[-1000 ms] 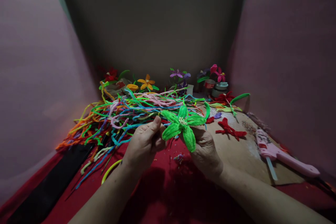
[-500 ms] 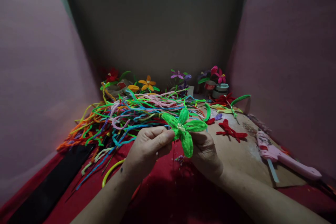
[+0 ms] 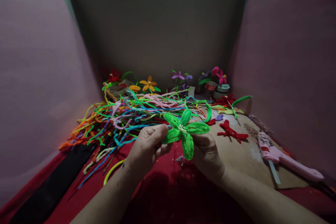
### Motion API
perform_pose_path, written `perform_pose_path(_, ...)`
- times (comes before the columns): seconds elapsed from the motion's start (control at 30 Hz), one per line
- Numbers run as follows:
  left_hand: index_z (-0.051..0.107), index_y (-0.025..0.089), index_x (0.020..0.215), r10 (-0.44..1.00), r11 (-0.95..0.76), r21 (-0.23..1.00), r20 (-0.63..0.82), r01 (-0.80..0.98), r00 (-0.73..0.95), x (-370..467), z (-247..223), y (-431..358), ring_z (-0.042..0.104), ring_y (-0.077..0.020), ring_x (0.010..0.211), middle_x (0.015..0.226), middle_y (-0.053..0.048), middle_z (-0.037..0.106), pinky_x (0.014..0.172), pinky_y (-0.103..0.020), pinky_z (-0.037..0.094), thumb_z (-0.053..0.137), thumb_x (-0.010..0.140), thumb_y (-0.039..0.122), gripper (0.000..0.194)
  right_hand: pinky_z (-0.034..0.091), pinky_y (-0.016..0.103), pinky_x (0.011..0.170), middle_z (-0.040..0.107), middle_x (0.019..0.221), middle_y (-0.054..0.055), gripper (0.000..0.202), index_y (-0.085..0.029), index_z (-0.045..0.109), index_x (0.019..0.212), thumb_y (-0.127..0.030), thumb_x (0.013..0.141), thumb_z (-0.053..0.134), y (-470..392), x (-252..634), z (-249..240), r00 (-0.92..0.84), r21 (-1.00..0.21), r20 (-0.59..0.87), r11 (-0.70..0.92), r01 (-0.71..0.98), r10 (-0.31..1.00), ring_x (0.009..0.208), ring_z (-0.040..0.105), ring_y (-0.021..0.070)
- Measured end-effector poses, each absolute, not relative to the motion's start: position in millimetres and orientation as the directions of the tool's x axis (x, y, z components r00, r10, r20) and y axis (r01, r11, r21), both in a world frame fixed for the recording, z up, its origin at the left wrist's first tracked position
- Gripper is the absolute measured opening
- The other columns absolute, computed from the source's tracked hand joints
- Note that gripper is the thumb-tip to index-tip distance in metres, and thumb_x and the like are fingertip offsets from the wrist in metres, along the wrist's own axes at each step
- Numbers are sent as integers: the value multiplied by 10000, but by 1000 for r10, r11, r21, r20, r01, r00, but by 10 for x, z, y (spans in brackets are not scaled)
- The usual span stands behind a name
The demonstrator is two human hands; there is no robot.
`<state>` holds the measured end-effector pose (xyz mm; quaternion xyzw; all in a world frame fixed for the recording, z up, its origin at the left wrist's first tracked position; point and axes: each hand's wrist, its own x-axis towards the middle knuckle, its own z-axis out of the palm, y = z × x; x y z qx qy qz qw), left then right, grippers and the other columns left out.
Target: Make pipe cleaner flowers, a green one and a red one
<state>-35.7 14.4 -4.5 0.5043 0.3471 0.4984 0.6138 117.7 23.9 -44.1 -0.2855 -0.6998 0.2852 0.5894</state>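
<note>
Between both grips, held just above the red surface (image 3: pixel 162 185) | green pipe-cleaner flower (image 3: pixel 185 130) | left hand (image 3: pixel 147 147) pinches left petal, right hand (image 3: pixel 206 152) closed underneath | petals face up

Right hand (image 3: pixel 207 154) fingers mostly hidden behind green flower (image 3: pixel 183 131), stem not visible. Left hand (image 3: pixel 147 147) fingertips partly covered by a petal. Black strip (image 3: pixel 52 185) cut off at the table's near left corner. Jars (image 3: pixel 217 89) at far edge too dim to read (labels blurred). Pink glue gun (image 3: pixel 283 157) nozzle unclear.
</note>
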Motion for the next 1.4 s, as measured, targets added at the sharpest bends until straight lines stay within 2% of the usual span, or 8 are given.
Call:
perform_pose_path(0.2,548,123,561,991,1,937,46,-350,124,-420,22,182,352,-50,425,472,33,434,414,-177,247,604,682,573,470,459,348,705,619,733,32,168,-213,661,740,-172,819,520,243,1199,-451,-220,-678,703,731,79,676,702,547,164)
perform_pose_path(0.4,395,150,402,913,108,956,14,-274,407,-565,102,123,223,-32,334,349,72,235,374,-189,197,613,710,463,490,444,357,790,606,802,16,115,-235,633,750,-153,797,569,183,1164,-382,-364,-655,713,755,-39,600,834,533,169)
perform_pose_path(0.57,501,117,444,883,127,980,-40,-155,468,-685,116,128,228,-26,321,360,46,335,344,-189,129,638,675,499,467,446,371,816,616,886,17,170,-270,652,837,-128,793,569,159,1151,-379,-379,-670,702,740,-61,603,886,532,173)
perform_pose_path(0.73,509,117,494,841,104,991,-45,-80,539,-732,134,130,293,-34,349,416,25,408,347,-181,165,624,704,484,438,449,378,846,618,906,21,202,-277,656,901,-132,778,587,165,1150,-425,-388,-698,672,714,-47,631,900,543,175)
perform_pose_path(0.97,473,138,487,893,37,990,29,-139,448,-633,126,89,285,-35,359,404,44,372,371,-184,198,645,694,449,412,495,313,683,659,789,16,150,-254,688,789,-152,770,579,119,1143,-411,-327,-768,612,640,-27,720,738,605,161)
perform_pose_path(1.2,451,147,470,960,21,972,46,-234,275,-525,122,186,231,-28,320,358,64,320,332,-173,161,563,693,611,527,462,273,620,603,658,-2,183,-224,681,697,-99,746,556,160,1116,-328,-224,-771,632,632,-81,742,632,541,130)
perform_pose_path(1.3,491,140,528,969,86,970,-29,-227,246,-529,45,281,218,-20,318,378,73,343,339,-164,163,584,724,528,444,461,263,631,640,693,-8,149,-242,694,757,-139,758,586,173,1096,-316,-187,-815,578,549,-185,794,655,557,132)
perform_pose_path(1.4,541,126,610,961,69,990,-33,-124,276,-516,-46,333,280,-23,362,451,60,413,374,-160,214,590,764,402,320,462,261,651,669,733,-17,103,-252,700,794,-200,763,617,201,1083,-295,-145,-839,519,470,-275,842,667,571,132)
